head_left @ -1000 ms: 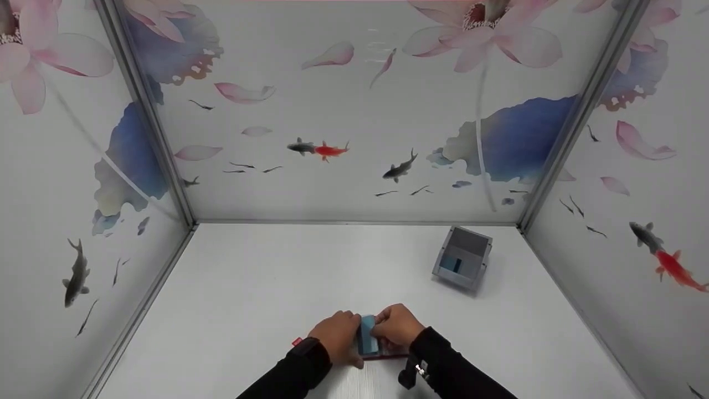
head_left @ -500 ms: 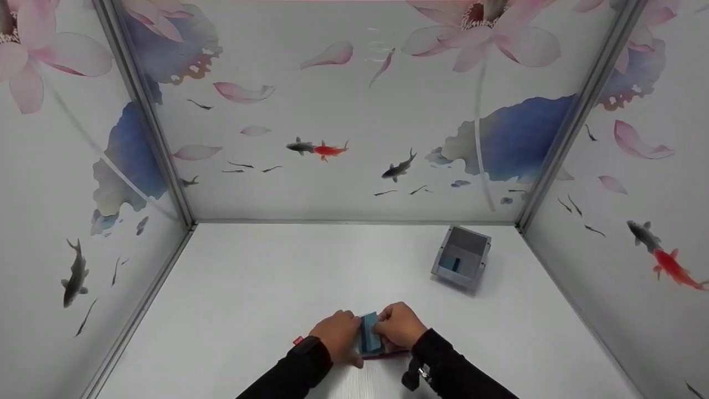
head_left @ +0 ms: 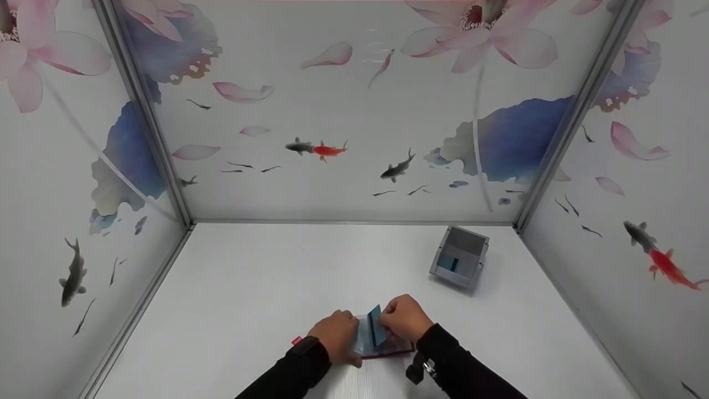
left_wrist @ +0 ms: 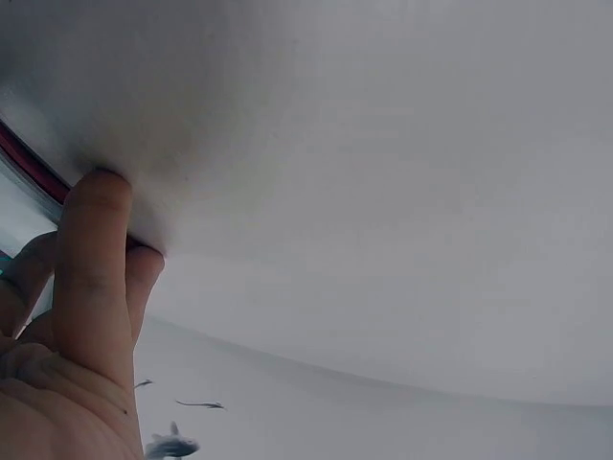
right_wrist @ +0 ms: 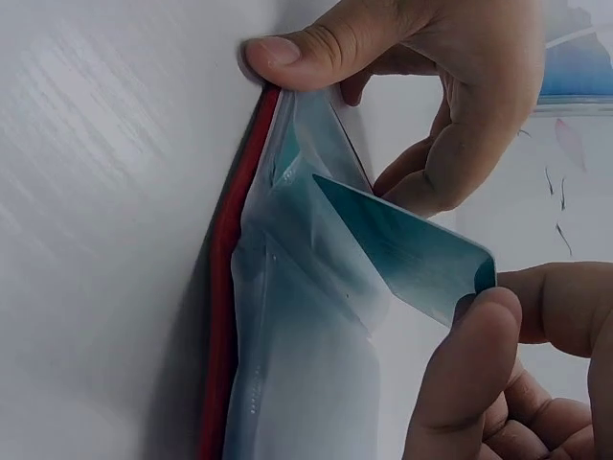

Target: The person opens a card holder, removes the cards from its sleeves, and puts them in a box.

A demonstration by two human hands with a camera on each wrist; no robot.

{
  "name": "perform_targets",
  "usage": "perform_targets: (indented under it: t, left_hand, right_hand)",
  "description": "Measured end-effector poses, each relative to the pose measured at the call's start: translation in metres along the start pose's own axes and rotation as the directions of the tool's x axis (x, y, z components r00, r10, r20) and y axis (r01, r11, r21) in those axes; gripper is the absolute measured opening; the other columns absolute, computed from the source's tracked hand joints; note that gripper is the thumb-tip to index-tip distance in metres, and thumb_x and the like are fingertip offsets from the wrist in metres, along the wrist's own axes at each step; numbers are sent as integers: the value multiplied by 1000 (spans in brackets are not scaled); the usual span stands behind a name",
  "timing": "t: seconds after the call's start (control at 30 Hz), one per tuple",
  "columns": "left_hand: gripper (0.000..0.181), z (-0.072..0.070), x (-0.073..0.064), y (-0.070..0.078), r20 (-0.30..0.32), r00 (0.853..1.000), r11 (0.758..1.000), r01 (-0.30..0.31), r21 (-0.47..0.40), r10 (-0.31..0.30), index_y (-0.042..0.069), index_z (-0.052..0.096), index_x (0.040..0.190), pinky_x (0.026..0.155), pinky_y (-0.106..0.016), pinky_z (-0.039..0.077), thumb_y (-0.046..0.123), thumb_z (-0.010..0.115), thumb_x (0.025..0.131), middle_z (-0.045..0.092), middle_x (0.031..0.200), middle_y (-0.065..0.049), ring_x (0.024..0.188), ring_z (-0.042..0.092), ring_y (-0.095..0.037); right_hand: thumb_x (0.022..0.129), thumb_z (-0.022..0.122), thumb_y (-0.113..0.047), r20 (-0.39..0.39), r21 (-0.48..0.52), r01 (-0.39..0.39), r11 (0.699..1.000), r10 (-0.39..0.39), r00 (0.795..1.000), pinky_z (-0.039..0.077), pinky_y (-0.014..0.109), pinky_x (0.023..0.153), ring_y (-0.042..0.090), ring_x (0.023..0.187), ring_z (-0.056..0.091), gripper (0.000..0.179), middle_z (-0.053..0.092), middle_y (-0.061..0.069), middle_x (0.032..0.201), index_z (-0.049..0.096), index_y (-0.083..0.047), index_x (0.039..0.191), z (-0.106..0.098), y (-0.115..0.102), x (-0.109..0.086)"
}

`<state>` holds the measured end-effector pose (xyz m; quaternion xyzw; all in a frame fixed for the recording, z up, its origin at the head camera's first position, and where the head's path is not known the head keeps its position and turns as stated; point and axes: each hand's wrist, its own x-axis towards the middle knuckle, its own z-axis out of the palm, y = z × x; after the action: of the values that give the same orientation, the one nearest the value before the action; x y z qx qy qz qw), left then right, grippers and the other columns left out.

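Printed panels (head_left: pixel 343 194), patterned with pink lotus and fish, are standing around a white tabletop (head_left: pixel 266 277). At the left, the person's left hand (head_left: pixel 336 335) is staying where it was, its grip curling over the left end of a red-edged card holder (head_left: pixel 395 347) — thumb at the near edge, fingers at the far one. Clear sleeves (head_left: pixel 363 339) are spreading from that hand, more of them showing than half a second ago. Next along, a teal card (head_left: pixel 378 328) is leaning up out of the sleeves; earlier it was lying flatter, and now its top is rising past the holder's far edge. Whether its lower end is sitting inside a sleeve, I cannot tell. Beside it, the right hand (head_left: pixel 407 320), slightly farther forward than before, is pinching the card between thumb and forefinger. Farthest right, a grey bin (head_left: pixel 454 279) is resting unmoved, something blue (head_left: pixel 447 262) lying inside.
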<state>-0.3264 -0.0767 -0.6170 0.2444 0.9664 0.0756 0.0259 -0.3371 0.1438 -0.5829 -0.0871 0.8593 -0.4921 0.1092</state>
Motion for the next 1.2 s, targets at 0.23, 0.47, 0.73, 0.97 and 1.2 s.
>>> perform_targets:
  t: [0.23, 0.47, 0.73, 0.97, 1.2]
  left_hand:
    - [75, 0, 0, -1, -5, 1000, 999, 5, -32, -5, 9, 77, 123, 81, -35, 60, 50, 109, 70, 72, 106, -1, 91, 61, -13]
    - [75, 1, -1, -4, 2, 1000, 999, 10, -38, -10, 8, 77, 125, 81, -35, 59, 49, 109, 72, 71, 105, -1, 90, 59, -13]
    - [72, 1, -1, -2, 7, 1000, 1000, 2, -12, -1, 9, 77, 121, 82, -34, 59, 51, 108, 72, 71, 108, -1, 92, 59, -13]
    - [74, 2, -2, -2, 0, 1000, 1000, -12, 16, 12, 9, 76, 121, 86, -36, 61, 54, 107, 72, 72, 111, -2, 96, 61, -14]
    - [75, 3, 0, -2, -11, 1000, 1000, -25, 18, 26, 8, 77, 122, 86, -35, 61, 54, 108, 71, 73, 110, -2, 96, 63, -14]
  right_hand:
    - [95, 72, -5, -12, -21, -4, 1000, 3, 1000, 46, 27, 48, 11, 52, 60, 21, 63, -5, 58, 76, -1, 75, -12, 1, 0]
    - [98, 73, -6, -27, 70, -24, 997, 26, 999, 58, 29, 58, 13, 60, 65, 16, 69, 2, 71, 76, 3, 85, -25, 0, -1]
    - [97, 72, -5, -69, 126, -81, 989, 90, 994, 55, 24, 55, 13, 59, 62, 9, 67, 4, 72, 76, 1, 91, -42, -1, 0]
    - [98, 72, -6, -112, 133, -99, 986, 114, 987, 57, 24, 56, 14, 64, 64, 9, 69, 5, 75, 76, 1, 93, -59, -3, 2]
    - [99, 72, -7, -146, 141, -127, 982, 147, 978, 57, 25, 59, 15, 69, 64, 11, 67, 4, 76, 76, 0, 93, -77, -6, 4]
